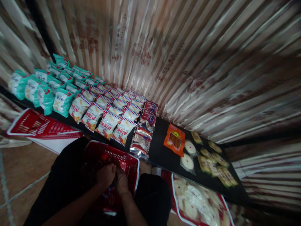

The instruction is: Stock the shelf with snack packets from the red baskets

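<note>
Both my hands are low inside a red plastic basket [135, 160] between my knees. My left hand [107, 175] is curled closed, its knuckles against my right hand [121, 181], whose fingers are also bent inward. Whatever they hold is hidden by the hands and the dark shade. A shiny red patch [122, 164] shows just beyond the fingers; its kind is unclear. Nearest on the black shelf are white snack bags with striped edges [108, 125] and a column of dark red and silver packets [141, 142].
Teal snack bags [62, 102] stand in rows at the left. An orange packet [174, 139], round white wrapped cakes [187, 161] and small yellow packets [211, 163] lie at the right. Red baskets [30, 124] and a filled one [174, 188] flank me. Pleated curtain [150, 56] hangs behind.
</note>
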The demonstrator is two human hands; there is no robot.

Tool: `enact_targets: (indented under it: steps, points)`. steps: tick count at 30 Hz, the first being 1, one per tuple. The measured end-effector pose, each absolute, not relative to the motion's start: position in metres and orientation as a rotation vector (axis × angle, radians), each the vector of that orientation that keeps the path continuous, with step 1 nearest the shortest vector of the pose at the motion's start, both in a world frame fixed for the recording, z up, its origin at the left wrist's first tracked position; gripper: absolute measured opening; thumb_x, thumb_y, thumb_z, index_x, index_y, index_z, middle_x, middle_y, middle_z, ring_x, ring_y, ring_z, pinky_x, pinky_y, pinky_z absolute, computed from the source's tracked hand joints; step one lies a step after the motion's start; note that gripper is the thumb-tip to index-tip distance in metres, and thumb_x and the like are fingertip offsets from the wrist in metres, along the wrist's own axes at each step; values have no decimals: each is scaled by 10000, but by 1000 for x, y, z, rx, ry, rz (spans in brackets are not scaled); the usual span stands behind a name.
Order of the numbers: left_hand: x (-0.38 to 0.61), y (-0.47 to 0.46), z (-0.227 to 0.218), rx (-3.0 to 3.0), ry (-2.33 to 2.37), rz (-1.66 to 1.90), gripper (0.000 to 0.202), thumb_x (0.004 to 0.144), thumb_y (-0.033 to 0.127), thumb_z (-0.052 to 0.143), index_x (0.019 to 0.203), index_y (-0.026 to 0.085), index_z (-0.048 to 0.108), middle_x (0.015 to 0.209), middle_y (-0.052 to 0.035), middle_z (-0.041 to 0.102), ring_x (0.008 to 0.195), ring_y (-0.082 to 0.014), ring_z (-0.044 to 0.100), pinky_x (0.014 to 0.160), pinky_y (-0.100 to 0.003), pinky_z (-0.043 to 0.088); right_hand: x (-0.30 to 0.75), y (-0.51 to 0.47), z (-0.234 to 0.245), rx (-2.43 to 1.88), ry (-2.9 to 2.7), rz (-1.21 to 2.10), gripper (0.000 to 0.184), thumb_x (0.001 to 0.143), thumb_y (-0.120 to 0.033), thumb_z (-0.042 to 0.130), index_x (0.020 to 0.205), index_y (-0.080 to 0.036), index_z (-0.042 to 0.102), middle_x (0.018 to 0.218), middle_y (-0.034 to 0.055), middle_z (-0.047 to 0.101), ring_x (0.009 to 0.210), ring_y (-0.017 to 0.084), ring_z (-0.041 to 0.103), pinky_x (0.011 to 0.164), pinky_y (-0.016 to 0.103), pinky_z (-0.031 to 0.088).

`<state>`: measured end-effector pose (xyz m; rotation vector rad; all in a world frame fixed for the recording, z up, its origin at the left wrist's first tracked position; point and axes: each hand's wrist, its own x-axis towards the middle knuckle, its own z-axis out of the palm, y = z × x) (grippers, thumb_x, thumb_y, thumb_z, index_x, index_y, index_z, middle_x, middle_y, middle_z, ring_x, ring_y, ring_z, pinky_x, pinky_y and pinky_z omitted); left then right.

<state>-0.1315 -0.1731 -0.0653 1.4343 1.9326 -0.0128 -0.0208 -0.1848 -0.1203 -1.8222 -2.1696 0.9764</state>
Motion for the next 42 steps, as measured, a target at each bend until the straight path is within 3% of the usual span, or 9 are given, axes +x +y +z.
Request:
enact_targets:
  steps: [4, 8, 14, 19, 25, 31, 37, 40, 42]
  points:
    - [-141, -182, -48, 1439, 1953, 37, 404, 910, 320, 232, 931, 195, 615, 994, -101, 691, 923, -216, 644, 800, -323, 442, -22, -191, -95, -1825, -2201, 1005, 378, 763, -43, 410, 955, -215, 686, 968, 86, 702, 909, 197, 652, 766, 257, 474]
    - [-155, -195, -40, 1385, 1950, 269, 423, 918, 301, 186, 989, 183, 585, 1098, -83, 653, 1017, -174, 605, 875, -278, 420, -20, -201, -66, -1769, -2095, 881, 375, 784, -59, 383, 1012, -193, 650, 903, 91, 700, 854, 190, 658, 752, 257, 477]
    - [-163, -214, -40, 1164, 1754, 714, 339, 802, 335, 379, 1037, 169, 557, 1127, -85, 638, 1053, -185, 591, 950, -305, 417, -14, -215, -23, -1555, -1866, 899, 303, 879, -259, 351, 962, -173, 630, 833, 84, 683, 759, 188, 644, 709, 273, 484]
    - [-153, -214, -29, 1021, 1400, 963, 397, 689, 427, 518, 992, 175, 562, 1051, -91, 676, 1004, -220, 620, 903, -334, 470, -2, -209, 18, -1420, -1579, 1094, 347, 869, -449, 401, 899, -184, 623, 803, 42, 662, 726, 170, 603, 666, 253, 472]
    - [-137, -207, 11, 993, 1146, 1073, 376, 658, 523, 610, 798, 183, 534, 864, -68, 684, 852, -213, 640, 797, -326, 498, 17, -193, 59, -1271, -1278, 1260, 378, 788, -530, 527, 967, -205, 593, 790, -3, 644, 694, 142, 576, 644, 230, 465]
    - [-119, -194, 26, 1026, 1029, 1104, 325, 719, 482, 602, 820, 190, 501, 849, -39, 664, 817, -184, 632, 744, -298, 501, 28, -185, 58, -1235, -1090, 1273, 413, 770, -499, 570, 1044, -191, 561, 870, 29, 674, 711, 165, 618, 653, 269, 498]
    - [-97, -176, 32, 1238, 1257, 999, 226, 784, 412, 534, 837, 193, 544, 802, -10, 666, 771, -159, 630, 697, -254, 493, 44, -179, 34, -1370, -1025, 1036, 509, 730, -439, 618, 1157, -173, 537, 957, 62, 687, 799, 195, 641, 709, 298, 512]
    - [-83, -166, 37, 1300, 1262, 988, 204, 789, 294, 525, 965, 194, 545, 838, -9, 661, 778, -146, 628, 705, -242, 491, 61, -164, 26, -1442, -1020, 914, 486, 734, -442, 599, 1140, -178, 563, 911, 55, 698, 765, 196, 645, 674, 291, 512]
    - [-74, -158, 40, 1302, 1243, 1016, 339, 765, 208, 527, 1103, 191, 503, 915, -27, 657, 822, -145, 628, 738, -246, 493, 71, -149, 27, -1455, -1029, 832, 470, 732, -436, 592, 1122, -174, 577, 897, 56, 700, 750, 196, 645, 670, 294, 510]
